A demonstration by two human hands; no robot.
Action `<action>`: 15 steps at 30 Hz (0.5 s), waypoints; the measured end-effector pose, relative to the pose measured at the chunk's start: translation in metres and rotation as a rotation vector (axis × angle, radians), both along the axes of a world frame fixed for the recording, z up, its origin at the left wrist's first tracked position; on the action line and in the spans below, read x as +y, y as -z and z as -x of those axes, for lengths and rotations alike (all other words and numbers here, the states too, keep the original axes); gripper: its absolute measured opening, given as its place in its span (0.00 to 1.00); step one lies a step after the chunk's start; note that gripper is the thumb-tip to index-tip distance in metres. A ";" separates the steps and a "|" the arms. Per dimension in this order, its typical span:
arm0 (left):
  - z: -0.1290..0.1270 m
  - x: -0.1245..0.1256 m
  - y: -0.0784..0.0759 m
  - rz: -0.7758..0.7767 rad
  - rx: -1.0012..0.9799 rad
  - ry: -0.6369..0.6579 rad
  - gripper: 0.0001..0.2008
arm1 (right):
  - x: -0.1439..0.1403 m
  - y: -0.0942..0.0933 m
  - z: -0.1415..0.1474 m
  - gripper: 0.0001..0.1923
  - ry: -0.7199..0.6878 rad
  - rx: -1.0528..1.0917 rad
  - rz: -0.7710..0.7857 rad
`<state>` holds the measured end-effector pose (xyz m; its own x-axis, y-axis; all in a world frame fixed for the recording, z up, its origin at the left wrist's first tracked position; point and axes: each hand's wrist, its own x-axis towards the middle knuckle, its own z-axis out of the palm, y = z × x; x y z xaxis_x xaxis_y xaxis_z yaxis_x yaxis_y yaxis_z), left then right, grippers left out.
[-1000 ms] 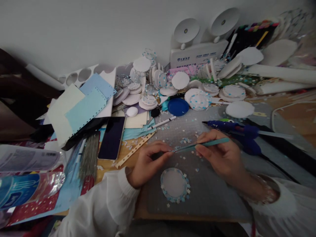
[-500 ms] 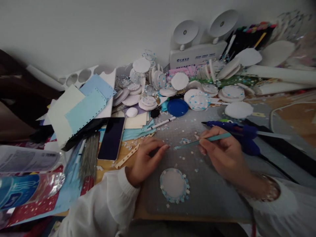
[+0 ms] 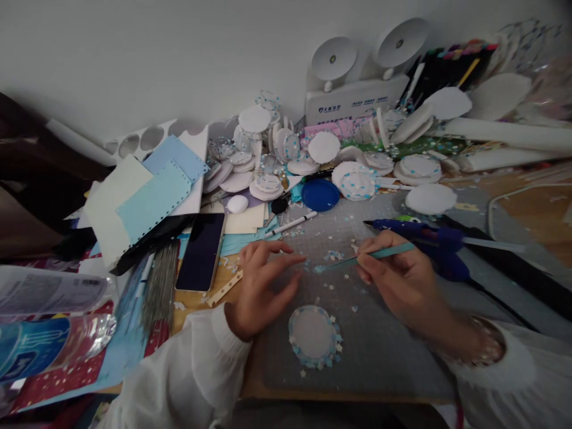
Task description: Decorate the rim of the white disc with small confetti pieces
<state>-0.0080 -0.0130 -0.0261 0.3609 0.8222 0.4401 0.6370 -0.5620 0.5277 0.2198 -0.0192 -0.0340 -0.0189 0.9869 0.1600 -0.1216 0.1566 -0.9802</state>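
Note:
My right hand (image 3: 397,280) grips teal tweezers (image 3: 379,254) whose tip touches a small blue paper piece (image 3: 319,269) on the grey cutting mat (image 3: 379,339). My left hand (image 3: 261,286) rests on the mat's left edge with fingers spread and holds nothing. A white foam disc (image 3: 313,333) rimmed with small blue and white stars lies on the mat just below both hands. Tiny paper stars are scattered over the mat around the tweezers' tip.
A blue glue gun (image 3: 424,238) lies behind my right hand. A dark phone (image 3: 201,250), a white pen (image 3: 290,224), a blue lid (image 3: 320,194), stacks of white discs (image 3: 268,179) and coloured paper sheets (image 3: 147,196) crowd the back and left.
My left hand let go of the tweezers' tip and spread its fingers on the mat. The tweezers' tip dropped to a blue piece on the mat.

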 end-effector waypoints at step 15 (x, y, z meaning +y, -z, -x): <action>-0.006 -0.003 -0.006 0.194 -0.311 0.219 0.02 | -0.004 -0.001 0.005 0.06 0.020 -0.055 -0.069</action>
